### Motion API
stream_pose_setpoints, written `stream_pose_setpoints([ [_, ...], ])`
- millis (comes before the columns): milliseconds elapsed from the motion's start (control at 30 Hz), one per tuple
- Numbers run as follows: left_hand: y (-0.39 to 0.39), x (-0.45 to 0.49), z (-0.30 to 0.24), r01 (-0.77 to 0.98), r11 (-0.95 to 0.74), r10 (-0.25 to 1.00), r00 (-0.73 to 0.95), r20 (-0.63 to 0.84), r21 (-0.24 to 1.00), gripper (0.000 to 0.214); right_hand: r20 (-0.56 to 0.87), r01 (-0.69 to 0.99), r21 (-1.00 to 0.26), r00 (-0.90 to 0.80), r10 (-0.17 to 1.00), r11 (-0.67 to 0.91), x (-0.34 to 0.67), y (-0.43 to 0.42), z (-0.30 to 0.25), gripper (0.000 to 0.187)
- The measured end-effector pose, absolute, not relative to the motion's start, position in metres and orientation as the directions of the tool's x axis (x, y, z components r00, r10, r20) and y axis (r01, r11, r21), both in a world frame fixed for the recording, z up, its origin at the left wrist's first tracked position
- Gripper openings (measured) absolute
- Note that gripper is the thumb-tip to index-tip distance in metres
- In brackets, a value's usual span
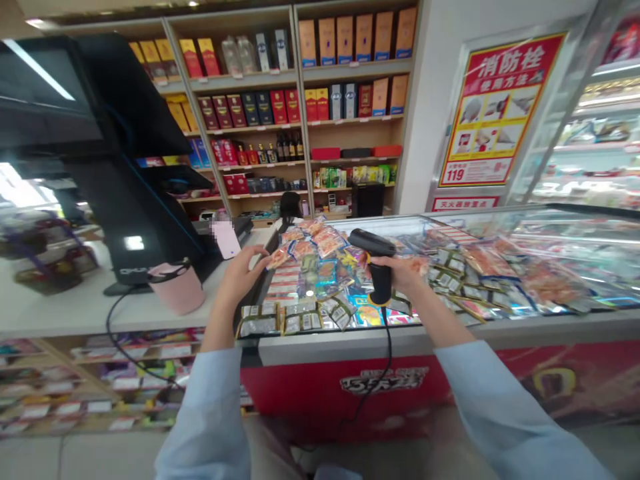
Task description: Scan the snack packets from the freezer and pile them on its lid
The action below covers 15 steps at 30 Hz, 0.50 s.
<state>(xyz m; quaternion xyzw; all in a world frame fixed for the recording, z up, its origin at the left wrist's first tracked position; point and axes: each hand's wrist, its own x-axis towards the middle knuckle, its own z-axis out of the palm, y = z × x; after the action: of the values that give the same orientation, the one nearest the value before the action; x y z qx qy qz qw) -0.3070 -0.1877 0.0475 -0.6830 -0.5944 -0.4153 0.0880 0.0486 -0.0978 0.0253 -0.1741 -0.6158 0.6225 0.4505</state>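
Note:
My right hand [407, 272] is wrapped round the grip of a black barcode scanner [381, 283]. Its head points left over the packets, and its cord hangs down the front of the freezer. My left hand [243, 272] is at the left end of the freezer top, fingers curled and tips closed at the edge of a small orange-brown snack packet [279, 256]. More of these packets [327, 239] lie piled just beyond it. Silver packets with dark green edges [303, 316] lie in a row along the near edge.
The glass-topped freezer [320, 353] spans the front. On the white counter at left stand a pink cup [177, 288], a pale pink phone [226, 238] and a black register screen [135, 93]. Behind, a person's head [290, 205] shows below shelves [300, 73] of boxed bottles.

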Motion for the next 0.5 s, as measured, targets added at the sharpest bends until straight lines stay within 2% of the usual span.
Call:
stream_pose_setpoints([
  [133, -0.209, -0.345, 0.025, 0.941, -0.095, 0.953, -0.008, 0.302, 0.326, 0.030, 0.293, -0.249, -0.954, -0.660, 0.692, 0.166, 0.000, -0.079, 0.026, 0.028],
  [233, -0.216, -0.351, 0.008, 0.970, 0.061, 0.996, -0.074, 0.044, 0.234, 0.042, 0.268, -0.217, -0.963, -0.677, 0.685, 0.163, -0.025, -0.063, 0.015, 0.028],
  [367, -0.208, -0.343, -0.005, 0.985, 0.079, 0.996, -0.073, -0.044, 0.153, 0.047, 0.177, -0.241, -0.970, -0.645, 0.744, 0.021, -0.040, -0.048, -0.010, 0.032],
  [500, -0.181, -0.338, 0.006, 0.975, 0.125, 0.992, -0.120, -0.043, 0.186, 0.031, 0.100, -0.282, -0.953, -0.630, 0.771, -0.107, -0.038, -0.042, -0.022, 0.035],
])
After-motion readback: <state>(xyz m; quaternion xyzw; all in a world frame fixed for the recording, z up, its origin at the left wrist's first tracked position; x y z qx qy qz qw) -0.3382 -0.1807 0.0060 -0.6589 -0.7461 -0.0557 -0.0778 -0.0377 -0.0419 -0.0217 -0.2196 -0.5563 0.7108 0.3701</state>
